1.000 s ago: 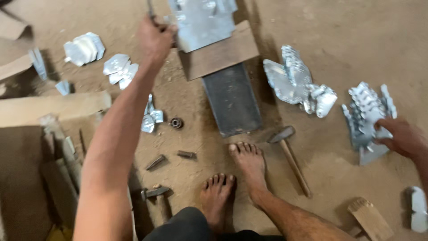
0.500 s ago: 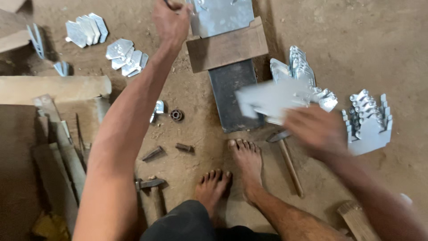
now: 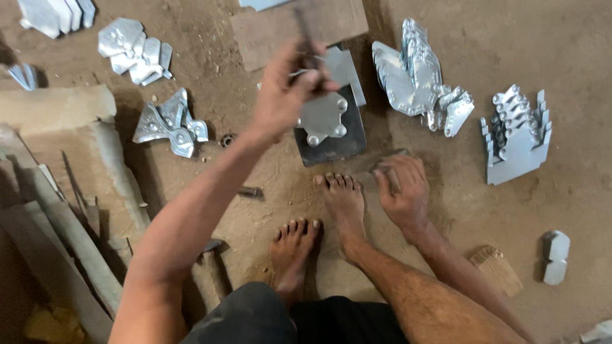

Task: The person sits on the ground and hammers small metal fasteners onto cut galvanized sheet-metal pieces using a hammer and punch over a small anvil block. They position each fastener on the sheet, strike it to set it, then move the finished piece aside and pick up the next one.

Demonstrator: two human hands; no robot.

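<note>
My left hand (image 3: 285, 95) is closed around a dark rod-like punch (image 3: 305, 39) and holds it over a shiny cut metal plate (image 3: 322, 118) with round bumps. The plate lies on a dark steel block (image 3: 335, 148) on the dirt floor. My right hand (image 3: 400, 188) is low on the floor beside my right foot (image 3: 344, 200), its fingers curled over the head of a hammer (image 3: 386, 159). Most of the hammer is hidden under that hand.
Stacks of cut metal plates lie around: one to the right (image 3: 414, 76), one at far right (image 3: 516, 134), others to the left (image 3: 169, 124) and upper left (image 3: 137, 48). A wooden board (image 3: 280, 28) lies behind the block. Planks (image 3: 57, 108) and a second hammer (image 3: 210, 255) are at left.
My right hand carried a plate from the right-hand stack to the steel block, then dropped to the hammer. My left hand came down from the board to above the plate.
</note>
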